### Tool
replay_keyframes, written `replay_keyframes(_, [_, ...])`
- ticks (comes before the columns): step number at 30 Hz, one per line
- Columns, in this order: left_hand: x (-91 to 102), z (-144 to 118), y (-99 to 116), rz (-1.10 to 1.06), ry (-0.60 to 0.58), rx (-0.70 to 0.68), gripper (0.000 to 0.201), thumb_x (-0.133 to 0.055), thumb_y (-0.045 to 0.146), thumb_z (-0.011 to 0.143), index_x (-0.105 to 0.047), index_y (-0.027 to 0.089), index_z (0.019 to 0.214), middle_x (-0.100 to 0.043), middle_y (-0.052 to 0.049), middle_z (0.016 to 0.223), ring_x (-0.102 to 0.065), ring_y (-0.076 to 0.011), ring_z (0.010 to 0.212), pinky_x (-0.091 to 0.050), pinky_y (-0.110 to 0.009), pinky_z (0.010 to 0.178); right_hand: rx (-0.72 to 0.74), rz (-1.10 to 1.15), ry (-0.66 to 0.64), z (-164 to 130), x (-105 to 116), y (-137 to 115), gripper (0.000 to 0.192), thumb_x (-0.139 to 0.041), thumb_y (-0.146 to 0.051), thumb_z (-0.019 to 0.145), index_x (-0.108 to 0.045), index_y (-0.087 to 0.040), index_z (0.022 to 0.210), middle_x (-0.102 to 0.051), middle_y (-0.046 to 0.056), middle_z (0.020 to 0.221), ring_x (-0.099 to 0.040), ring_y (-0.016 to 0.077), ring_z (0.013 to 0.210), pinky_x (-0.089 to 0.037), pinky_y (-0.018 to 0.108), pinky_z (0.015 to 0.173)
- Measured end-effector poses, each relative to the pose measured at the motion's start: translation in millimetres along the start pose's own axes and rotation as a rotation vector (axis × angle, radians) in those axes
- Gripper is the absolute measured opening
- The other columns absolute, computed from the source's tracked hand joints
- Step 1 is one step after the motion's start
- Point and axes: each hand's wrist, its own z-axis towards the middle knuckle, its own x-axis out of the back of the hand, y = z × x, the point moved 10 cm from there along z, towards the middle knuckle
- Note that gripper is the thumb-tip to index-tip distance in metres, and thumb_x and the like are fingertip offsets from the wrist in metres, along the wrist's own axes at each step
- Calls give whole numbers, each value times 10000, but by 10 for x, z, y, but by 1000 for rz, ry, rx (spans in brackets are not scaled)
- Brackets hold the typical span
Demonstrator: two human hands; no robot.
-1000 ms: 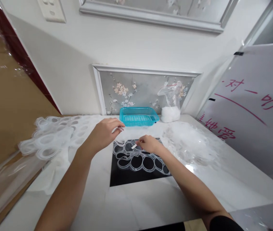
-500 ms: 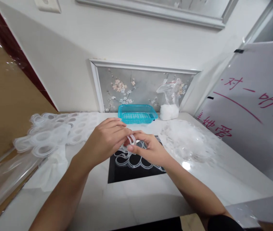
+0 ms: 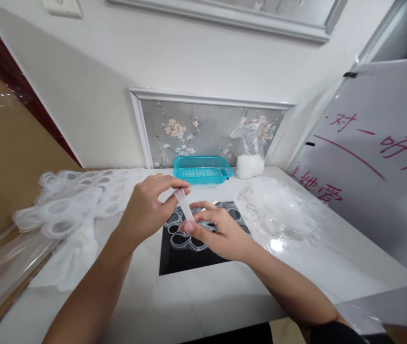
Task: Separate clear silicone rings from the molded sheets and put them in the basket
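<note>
1. Both hands meet over the middle of the white table (image 3: pixel 225 301), just above the black panel (image 3: pixel 174 260).
2. The left hand (image 3: pixel 146 210) pinches the upper end of a small clear strip (image 3: pixel 184 206) between thumb and forefinger, closed tight on it.
3. The right hand (image 3: pixel 221 234) grips the strip's lower end with thumb and fingertips, so the piece runs tilted between the two hands.
4. Under the hands, a clear sheet of rings (image 3: pixel 189 239) lies flat on the black panel.
5. To the left, a heap of white ringed sheets (image 3: pixel 70 203) spreads over the table edge.
6. To the right sits a pile of clear plastic pieces (image 3: pixel 278 210).
7. By the wall, a blue tray (image 3: pixel 202 169) stands beside a plastic bag of white bits (image 3: pixel 249 155).
</note>
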Motion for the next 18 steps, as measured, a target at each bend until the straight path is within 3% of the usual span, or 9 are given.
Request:
replay_keyframes(3, [85, -36, 227, -118, 48, -112, 104, -633, 215, 842, -654, 250, 937, -717, 39, 881, -658, -135, 817, -489, -294, 833, -23, 173, -69, 38, 8, 58, 347, -434, -410, 958, -736, -241, 985, -685, 39, 1079, -577, 206, 1135, -426, 372, 997])
replay_keyframes(6, [124, -110, 437, -92, 122, -267, 460, -723, 283, 777, -541, 281, 1199, -712, 10, 953, -658, -163, 881, -453, -382, 958, 10, 294, -13, 52, 156, 56, 299, -455, -343, 952, -712, -267, 1085, -683, 20, 1131, -537, 201, 1203, -383, 392, 1060])
replay_keyframes(9, [191, -211, 547, -7, 287, -392, 818, -803, 366, 670, -376, 255, 1358, -708, -31, 956, -662, -190, 857, -427, -463, 993, 57, 184, 166, 11, 370, 10, 222, -584, -259, 873, -730, -296, 1037, -723, 8, 1027, -493, 213, 1258, -398, 419, 1049])
replay_keyframes(11, [191, -339, 712, 104, 380, -578, 767, -826, 409, 622, -447, 232, 1264, -709, -47, 922, -662, -205, 827, -451, -492, 950, 45, 123, 304, -37, 485, 10, 181, -623, -239, 839, -752, -305, 947, -737, 6, 947, -528, 224, 1220, -439, 429, 999])
replay_keyframes(13, [127, -458, 855, 212, 408, -746, 593, -827, 448, 614, -516, 232, 1071, -707, -57, 902, -660, -220, 811, -492, -502, 866, -6, 174, 360, -59, 504, 65, 125, -652, -252, 816, -763, -304, 839, -742, 3, 880, -564, 230, 1178, -468, 422, 960])
replay_keyframes(16, [73, -516, 888, 223, 399, -829, 512, -848, 416, 598, -491, 236, 919, -687, -67, 959, -656, -228, 821, -534, -476, 767, -80, 317, 315, -48, 425, 145, 73, -690, -307, 787, -751, -279, 759, -740, 5, 852, -598, 230, 1135, -478, 407, 954])
replay_keyframes(18, [111, -513, 816, 157, 427, -822, 534, -878, 313, 562, -479, 242, 910, -658, -57, 1034, -646, -212, 854, -548, -438, 762, -82, 330, 232, -38, 357, 116, 114, -713, -352, 765, -736, -263, 834, -732, 13, 931, -588, 232, 1152, -467, 412, 974])
